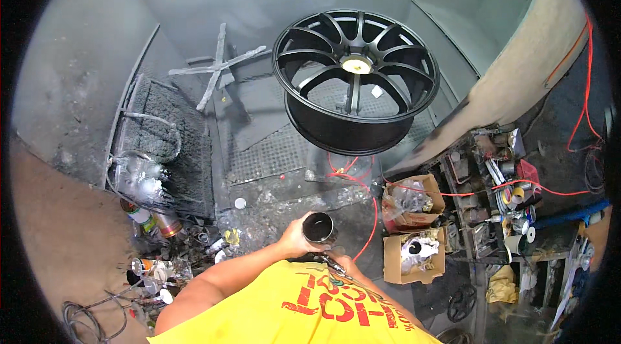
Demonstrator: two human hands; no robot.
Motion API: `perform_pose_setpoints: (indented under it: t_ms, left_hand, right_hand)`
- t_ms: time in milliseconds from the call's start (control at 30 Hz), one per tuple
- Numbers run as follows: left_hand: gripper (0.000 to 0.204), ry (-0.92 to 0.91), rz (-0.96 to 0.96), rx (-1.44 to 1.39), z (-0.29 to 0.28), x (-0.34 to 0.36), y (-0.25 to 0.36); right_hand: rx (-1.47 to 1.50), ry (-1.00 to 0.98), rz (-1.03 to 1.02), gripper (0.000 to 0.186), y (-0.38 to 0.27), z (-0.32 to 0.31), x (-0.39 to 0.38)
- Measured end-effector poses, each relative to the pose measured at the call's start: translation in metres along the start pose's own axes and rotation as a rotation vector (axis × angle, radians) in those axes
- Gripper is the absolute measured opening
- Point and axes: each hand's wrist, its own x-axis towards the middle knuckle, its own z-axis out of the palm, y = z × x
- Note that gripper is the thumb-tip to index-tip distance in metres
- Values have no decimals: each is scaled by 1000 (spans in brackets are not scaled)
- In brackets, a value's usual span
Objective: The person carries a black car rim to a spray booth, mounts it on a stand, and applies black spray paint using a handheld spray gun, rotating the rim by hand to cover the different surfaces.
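Observation:
My left hand [295,238] is closed around the side of a round metal cup [321,231], whose dark inside faces up. Just below the cup, close to my chest, shows the metal body of what looks like a spray gun [332,262]. My right hand [348,267] is closed on it, its fingers partly hidden by the gun and my yellow shirt. A red hose runs up from beside this hand. Beyond both hands, a black multi-spoke car wheel rim [354,106] sits raised above the floor, face up, with a pale centre. Its support is hidden beneath it.
A grey-coated cross-shaped stand [218,67] and a crusted panel [168,143] are at the left. Cans and clutter [155,273] lie below them. The red hose [375,215] crosses the floor. Cardboard boxes [392,268] and a loaded shelf [511,240] stand at the right.

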Motion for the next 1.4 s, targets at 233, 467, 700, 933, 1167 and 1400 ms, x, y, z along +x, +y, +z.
perform_pose_setpoints:
  t_ms: [233, 467, 700, 933, 1167, 1400]
  left_hand:
    - [72, 38, -38, 19, 8, -15, 11]
    - [70, 3, 196, 322, 47, -5, -1]
    - [68, -119, 167, 259, 69, 9, -20]
    - [68, -281, 103, -464, 82, 21, -68]
    - [37, -497, -388, -102, 90, 28, -159]
    - [31, -514, -365, -62, 91, 35, -119]
  right_hand:
    - [29, -26, -45, 51, -1, 1, -6]
    - [97, -96, 193, 47, 82, 22, -23]
    - [142, -132, 261, 62, 22, -5, -25]
    - [95, -46, 245, 71, 28, -10, -41]
    - [-100, -104, 335, 67, 14, -22, -37]
    - [-92, -81, 294, 71, 74, -6, -53]
